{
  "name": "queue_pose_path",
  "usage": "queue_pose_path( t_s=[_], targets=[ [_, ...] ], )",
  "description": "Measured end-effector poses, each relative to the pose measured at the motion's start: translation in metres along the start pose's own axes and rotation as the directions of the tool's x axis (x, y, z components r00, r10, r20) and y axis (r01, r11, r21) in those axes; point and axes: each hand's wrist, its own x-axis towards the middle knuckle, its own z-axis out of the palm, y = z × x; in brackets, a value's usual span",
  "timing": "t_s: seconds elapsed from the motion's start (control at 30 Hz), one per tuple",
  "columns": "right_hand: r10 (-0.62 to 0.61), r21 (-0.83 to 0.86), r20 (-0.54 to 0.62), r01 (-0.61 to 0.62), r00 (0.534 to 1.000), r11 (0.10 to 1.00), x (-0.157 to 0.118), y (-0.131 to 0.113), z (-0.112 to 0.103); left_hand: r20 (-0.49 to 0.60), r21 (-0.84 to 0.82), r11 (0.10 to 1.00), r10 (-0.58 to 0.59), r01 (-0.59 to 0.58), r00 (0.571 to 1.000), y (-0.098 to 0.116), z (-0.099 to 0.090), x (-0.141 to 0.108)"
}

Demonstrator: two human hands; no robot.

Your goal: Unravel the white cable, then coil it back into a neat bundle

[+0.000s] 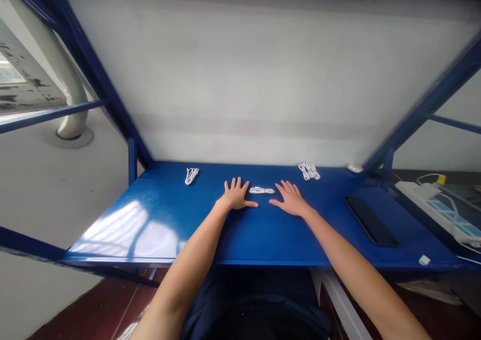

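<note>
Flat on the blue tabletop [240, 239], my left hand [235, 196] has its fingers spread and holds nothing. My right hand [290, 199] lies open on the other side, fingers stretched out, also holding nothing. Between the two hands is a white cable [262, 190], folded into a narrow bundle and bound near its middle. Farther left, another folded white cable [191, 176] rests at a slant. Beyond my right hand, a group of small white bundled cables [309, 171] lies side by side near the back edge.
A dark flat slab [370, 220], perhaps a phone, lies on the right. Near the front right edge is a small white block [424, 260]. A white power strip [443, 209] with cords stands at far right. A white oval object [354, 168] sits by the blue frame [421, 112].
</note>
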Motion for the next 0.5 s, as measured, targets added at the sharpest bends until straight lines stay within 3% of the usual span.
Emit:
queue_pose_path(
  t_s=[0.5],
  targets=[
    [-0.001, -0.004, 0.008, 0.001, 1.0, 1.0, -0.0005, -0.0002, -0.0007, -0.004, -0.01, 1.0, 0.002, -0.003, 1.0, 0.0007, -0.0013, -0.0012]
  ],
)
